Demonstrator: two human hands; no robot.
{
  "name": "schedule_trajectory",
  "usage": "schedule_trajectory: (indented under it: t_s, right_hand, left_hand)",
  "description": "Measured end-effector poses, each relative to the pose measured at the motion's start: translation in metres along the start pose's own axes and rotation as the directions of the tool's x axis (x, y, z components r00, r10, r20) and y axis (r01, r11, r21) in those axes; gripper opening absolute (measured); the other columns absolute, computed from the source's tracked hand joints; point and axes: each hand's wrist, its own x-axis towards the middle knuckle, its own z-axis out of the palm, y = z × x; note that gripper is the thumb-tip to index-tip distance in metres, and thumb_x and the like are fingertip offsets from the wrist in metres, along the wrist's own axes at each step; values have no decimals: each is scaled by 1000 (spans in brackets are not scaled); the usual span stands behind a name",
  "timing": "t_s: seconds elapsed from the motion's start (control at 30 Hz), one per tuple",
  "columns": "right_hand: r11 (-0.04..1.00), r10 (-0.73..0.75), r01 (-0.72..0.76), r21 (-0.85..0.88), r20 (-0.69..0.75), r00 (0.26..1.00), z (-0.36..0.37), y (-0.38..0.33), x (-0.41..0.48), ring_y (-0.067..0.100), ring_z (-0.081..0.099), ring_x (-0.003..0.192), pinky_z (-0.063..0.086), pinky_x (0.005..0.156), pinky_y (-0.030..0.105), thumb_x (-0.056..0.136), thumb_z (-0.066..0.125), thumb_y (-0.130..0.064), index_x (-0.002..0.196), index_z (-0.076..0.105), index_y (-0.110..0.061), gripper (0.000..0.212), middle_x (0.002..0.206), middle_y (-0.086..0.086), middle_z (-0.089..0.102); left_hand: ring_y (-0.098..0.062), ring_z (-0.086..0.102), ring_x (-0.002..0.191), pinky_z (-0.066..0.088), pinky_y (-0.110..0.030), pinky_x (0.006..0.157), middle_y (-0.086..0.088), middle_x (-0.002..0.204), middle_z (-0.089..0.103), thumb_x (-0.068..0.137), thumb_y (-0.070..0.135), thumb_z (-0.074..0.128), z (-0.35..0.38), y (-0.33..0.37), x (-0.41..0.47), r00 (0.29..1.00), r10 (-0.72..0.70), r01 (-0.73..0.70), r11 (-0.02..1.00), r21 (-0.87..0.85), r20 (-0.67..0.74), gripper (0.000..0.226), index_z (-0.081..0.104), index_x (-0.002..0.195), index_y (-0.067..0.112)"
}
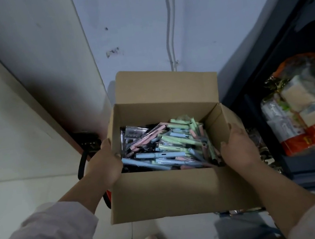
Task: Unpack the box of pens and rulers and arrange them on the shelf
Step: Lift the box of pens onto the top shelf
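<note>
In the centre of the frame, the open box [164,194] is held up above the floor [11,142]. The left hand [103,166] grips its left wall, thumb hooked over the rim. The right hand [237,146] clasps the right wall and flap. Pastel pens [166,144] lie jumbled inside. At right, a dark shelf [312,167] holds packets [306,114].
</note>
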Motion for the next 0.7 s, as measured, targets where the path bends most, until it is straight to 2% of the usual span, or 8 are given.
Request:
schedule_trajectory:
  t_s: [0.1, 0.2, 0.33, 0.43, 0.6, 0.7]
  right_hand:
    - [999, 32, -32, 4, 31, 999, 4, 0, 8, 36, 52, 115, 45, 88, 38, 89, 55, -15, 141, 33, -4, 57, 134, 21, 48]
    - [1000, 29, -29, -5, 35, 999, 5, 3, 15, 34, 56, 108, 46, 83, 36, 88, 56, -14, 133, 40, -5, 50, 124, 20, 55]
    - [999, -14, 12, 48, 49, 999, 6, 10, 17, 35, 57, 105, 47, 80, 36, 88, 57, -13, 140, 34, -12, 57, 118, 18, 59]
    - [997, -50, 47, 63, 54, 997, 9, 18, 15, 35, 58, 101, 43, 76, 34, 89, 54, -9, 146, 27, -16, 64, 113, 18, 62]
    - [979, -94, 92, 179, 1, 996, 9, 23, 11, 35, 59, 96, 45, 76, 32, 87, 50, 0, 135, 42, -13, 50, 107, 18, 63]
    - [970, -141, 146, 194, -39, 989, 2, 29, 5, 33, 59, 91, 44, 73, 33, 86, 52, -1, 130, 46, -15, 47, 103, 15, 64]
  left_hand:
    - [-16, 55, 68, 36, -30, 55, 1, 79, 58, 94, 18, 44, 2, -1, 3, 1000, -1, 2, 1000, 24, -20, 28, 41, 122, 20]
    - [-15, 54, 67, 33, -28, 51, 1, 79, 58, 93, 17, 45, 4, -3, 6, 999, 22, -21, 999, 27, -32, 24, 44, 117, 21]
    - [-15, 54, 69, 34, -28, 53, 0, 80, 59, 91, 12, 43, 5, -4, 4, 997, 46, -43, 998, 34, -64, 21, 48, 110, 20]
    - [-16, 55, 72, 37, -30, 59, -1, 84, 60, 90, 11, 42, 5, -3, 1, 995, 67, -65, 998, 27, -75, 25, 50, 113, 18]
    - [-23, 56, 85, 42, -33, 72, -5, 97, 62, 89, 13, 45, 3, 2, -14, 995, 39, -43, 998, -38, -89, 28, 51, 116, 17]
    - [-27, 55, 95, 44, -35, 81, -9, 107, 61, 89, 8, 45, 1, 3, -34, 994, 9, -15, 999, -51, -113, 33, 52, 120, 16]
